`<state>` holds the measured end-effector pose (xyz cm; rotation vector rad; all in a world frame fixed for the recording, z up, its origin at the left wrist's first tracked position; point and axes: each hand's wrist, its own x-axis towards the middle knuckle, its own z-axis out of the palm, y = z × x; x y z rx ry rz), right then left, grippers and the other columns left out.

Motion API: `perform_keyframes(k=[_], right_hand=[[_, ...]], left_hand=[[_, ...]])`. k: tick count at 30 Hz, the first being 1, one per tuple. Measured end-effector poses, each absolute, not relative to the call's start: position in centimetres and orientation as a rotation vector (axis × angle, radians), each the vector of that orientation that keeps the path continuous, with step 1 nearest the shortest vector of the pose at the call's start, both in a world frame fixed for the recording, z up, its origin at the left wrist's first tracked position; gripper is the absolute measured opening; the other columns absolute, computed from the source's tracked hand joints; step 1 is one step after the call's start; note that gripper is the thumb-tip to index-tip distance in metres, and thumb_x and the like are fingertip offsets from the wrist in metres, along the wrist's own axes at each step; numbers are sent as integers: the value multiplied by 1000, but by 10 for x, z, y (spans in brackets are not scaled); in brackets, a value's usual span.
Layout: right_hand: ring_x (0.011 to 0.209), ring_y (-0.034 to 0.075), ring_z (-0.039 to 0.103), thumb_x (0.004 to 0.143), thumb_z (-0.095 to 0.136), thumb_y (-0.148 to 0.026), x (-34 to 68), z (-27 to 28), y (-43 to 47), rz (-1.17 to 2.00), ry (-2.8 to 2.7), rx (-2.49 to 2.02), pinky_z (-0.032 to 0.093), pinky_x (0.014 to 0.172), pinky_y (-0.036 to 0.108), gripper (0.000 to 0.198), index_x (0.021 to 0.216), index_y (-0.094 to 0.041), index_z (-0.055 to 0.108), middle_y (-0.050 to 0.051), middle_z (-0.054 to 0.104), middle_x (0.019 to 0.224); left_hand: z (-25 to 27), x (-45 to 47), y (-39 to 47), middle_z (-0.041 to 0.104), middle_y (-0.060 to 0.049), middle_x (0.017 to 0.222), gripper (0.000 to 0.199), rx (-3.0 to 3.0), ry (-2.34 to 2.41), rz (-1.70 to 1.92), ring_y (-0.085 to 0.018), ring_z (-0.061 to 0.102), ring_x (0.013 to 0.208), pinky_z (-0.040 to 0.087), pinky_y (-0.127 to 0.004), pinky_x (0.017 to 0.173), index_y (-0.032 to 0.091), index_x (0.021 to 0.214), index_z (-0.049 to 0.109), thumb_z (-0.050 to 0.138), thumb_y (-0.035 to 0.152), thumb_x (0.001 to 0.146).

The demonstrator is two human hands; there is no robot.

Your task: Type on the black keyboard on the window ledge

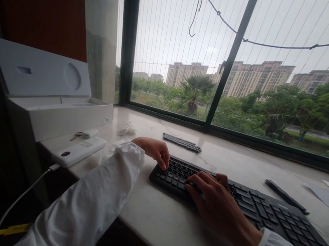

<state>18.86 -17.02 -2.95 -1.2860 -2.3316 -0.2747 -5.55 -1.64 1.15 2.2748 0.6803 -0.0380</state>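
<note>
Two loose white cloth sleeves (pixel 103 196) come in from below, a long black plastic keyboard (pixel 258 208) lying beyond them. The right hand (pixel 217 204) lies palm down, fingers bent and partly spread on the keys left of the middle; the left hand (pixel 156 151) is narrower, fingers curled together at the keyboard's left end. Whether either one grips a key I cannot tell. Between them, upper rows show open black sockets (pixel 179 167) in a grid.

A pale marbled stone bench (pixel 155 221) carries it, with a stretch of stone down to the near edge. At that edge, on the left, lies a white oblong power bank (pixel 83 151) with a white cable (pixel 25 190) plugged in. Just beyond stands a white cardboard box (pixel 69 120), its lid (pixel 44 73) raised and moulded with a round and a rectangular hollow; a pale inside shows above the front wall, which hides the rest.

A narrow black bar (pixel 286 196) lies just beside the keyboard's rear edge at right. Farther back, across a strip of stone, sits a flat row of small black pieces (pixel 181 143). A dark metal window frame (pixel 165 115) bounds the back.
</note>
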Motion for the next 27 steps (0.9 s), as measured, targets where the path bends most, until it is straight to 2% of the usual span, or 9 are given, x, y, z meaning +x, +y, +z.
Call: perform_keyframes(k=[7,22,27], right_hand=[[87,21,63,95,49,-31,188,-28,-172,-238,-2334,-1295,35,91,43,19,101,-25,65,4,67,101],[87,20,63,95,50,-29,187,-26,-174,-221,-2328,-1301,35,90,43,17,100,-25,66,3,67,97],[86,20,64,94,51,-29,187,-26,-173,-215,-2323,-1282,35,90,42,17,100,-24,66,5,67,98]], left_hand=[[12,-56,-17,75,-1,85,32,2304,672,13,-15,66,80,46,-24,78,22,91,77,79,44,67],[15,-54,-23,75,0,86,31,2342,710,-14,-15,65,81,45,-24,78,24,90,77,79,45,67],[18,-53,-28,73,1,84,29,2363,654,11,-13,62,78,43,-23,74,23,89,76,78,44,69]])
